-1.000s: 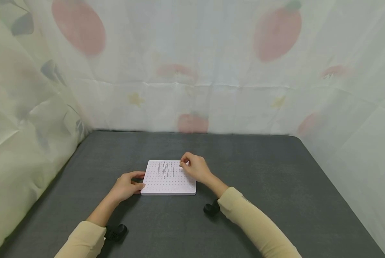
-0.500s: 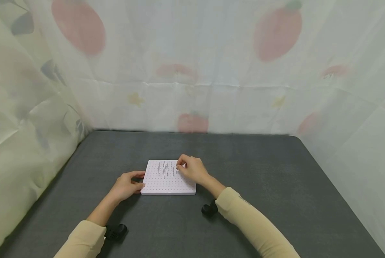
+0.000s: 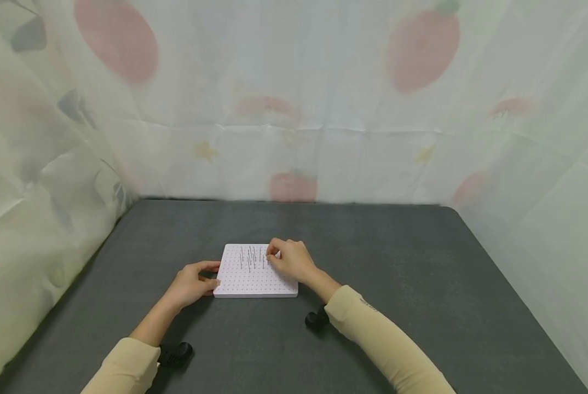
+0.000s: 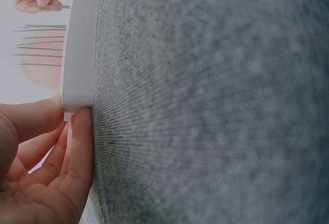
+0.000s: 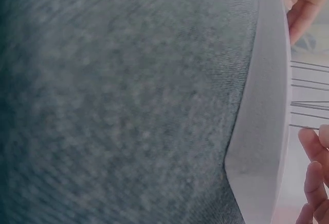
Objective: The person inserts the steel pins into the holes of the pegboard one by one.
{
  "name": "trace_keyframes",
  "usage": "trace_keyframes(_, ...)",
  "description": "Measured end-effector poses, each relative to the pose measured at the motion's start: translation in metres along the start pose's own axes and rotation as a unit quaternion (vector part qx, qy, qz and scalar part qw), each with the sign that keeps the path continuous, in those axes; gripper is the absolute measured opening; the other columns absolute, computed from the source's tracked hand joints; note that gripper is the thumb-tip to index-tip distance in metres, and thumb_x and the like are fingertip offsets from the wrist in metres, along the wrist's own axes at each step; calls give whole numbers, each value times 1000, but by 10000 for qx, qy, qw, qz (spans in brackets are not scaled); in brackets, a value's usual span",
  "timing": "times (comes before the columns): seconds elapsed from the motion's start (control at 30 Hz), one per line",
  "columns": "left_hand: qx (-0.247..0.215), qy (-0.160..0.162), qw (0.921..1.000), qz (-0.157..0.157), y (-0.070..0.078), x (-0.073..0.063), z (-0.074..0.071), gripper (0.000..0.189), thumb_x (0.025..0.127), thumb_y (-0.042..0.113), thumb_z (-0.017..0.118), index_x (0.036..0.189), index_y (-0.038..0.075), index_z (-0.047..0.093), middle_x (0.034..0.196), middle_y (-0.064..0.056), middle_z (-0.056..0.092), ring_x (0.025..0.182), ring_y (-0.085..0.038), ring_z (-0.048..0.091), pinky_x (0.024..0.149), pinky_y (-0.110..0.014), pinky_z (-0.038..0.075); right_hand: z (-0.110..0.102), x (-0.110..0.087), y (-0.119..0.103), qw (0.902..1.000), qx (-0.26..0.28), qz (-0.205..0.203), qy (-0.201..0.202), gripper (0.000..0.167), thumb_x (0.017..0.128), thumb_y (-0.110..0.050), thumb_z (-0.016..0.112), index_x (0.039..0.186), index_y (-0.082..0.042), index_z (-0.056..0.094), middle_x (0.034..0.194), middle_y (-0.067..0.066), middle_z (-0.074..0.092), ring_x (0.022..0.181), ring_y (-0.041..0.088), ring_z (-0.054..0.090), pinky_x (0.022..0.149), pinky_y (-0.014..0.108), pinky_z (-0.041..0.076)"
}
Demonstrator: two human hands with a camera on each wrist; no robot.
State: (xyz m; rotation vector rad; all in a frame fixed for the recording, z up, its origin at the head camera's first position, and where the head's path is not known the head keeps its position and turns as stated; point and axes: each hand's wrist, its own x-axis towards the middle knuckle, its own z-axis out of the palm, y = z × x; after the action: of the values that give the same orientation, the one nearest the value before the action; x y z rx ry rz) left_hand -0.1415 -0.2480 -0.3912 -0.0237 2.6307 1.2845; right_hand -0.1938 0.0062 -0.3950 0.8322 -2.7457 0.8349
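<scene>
A white pegboard [image 3: 254,287] dotted with small holes lies flat on the dark table. Several thin metal pins [image 3: 248,260] stand upright in its far half. My left hand [image 3: 190,284] holds the board's left edge, thumb on the near corner and fingers along the side, as the left wrist view shows. Above the far right part of the board, my right hand [image 3: 289,260] pinches one thin pin [image 4: 59,6] between thumb and fingertips. That pin's lower end is at or very near the board surface; whether it sits in a hole I cannot tell.
A dark grey cloth-like tabletop [image 3: 397,273] spreads around the board. Pale curtains [image 3: 343,109] with fruit prints hang behind and along both sides. Black wrist cameras [image 3: 176,354] hang under both forearms, low over the table.
My right hand has moved left and slightly nearer, from the board's far right corner toward the standing pins, still pinching its pin. My left hand keeps its hold on the board.
</scene>
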Motion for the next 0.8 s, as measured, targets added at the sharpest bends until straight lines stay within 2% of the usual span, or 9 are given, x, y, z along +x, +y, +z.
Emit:
trace_keyframes(0.17,-5,-4,10000,-19,-1,0,0,48,82,3,64,128,-2,50,119,-21,56,81,-15,62,66,-29,55,0,-1,-2,9999,-138,45,-66,6,88,-25,60,89,-19,63,85,-8,67,62,6,46,70,26,35)
trace_keyframes(0.43,6,-14,10000,34,-2,0,-1,48,82,3,63,128,-3,49,120,-22,55,82,-16,62,66,-29,55,1,-1,-2,9997,-224,43,-88,6,88,-23,60,90,-19,64,87,-8,67,69,6,54,66,25,34)
trace_keyframes(0.63,8,-2,10000,18,-5,-2,-3,49,82,3,64,128,-2,50,121,-21,55,82,-15,62,65,-28,55,0,-2,0,9993,-208,206,-223,5,88,-23,60,92,-23,63,89,-9,66,74,6,56,69,26,36)
trace_keyframes(0.8,-55,2,10000,25,-5,-2,-5,49,83,3,63,129,-2,49,122,-21,54,83,-16,62,66,-29,55,-9,-5,7,9994,-95,233,-224,7,88,-22,58,93,-21,63,89,-8,66,72,5,56,68,24,41)
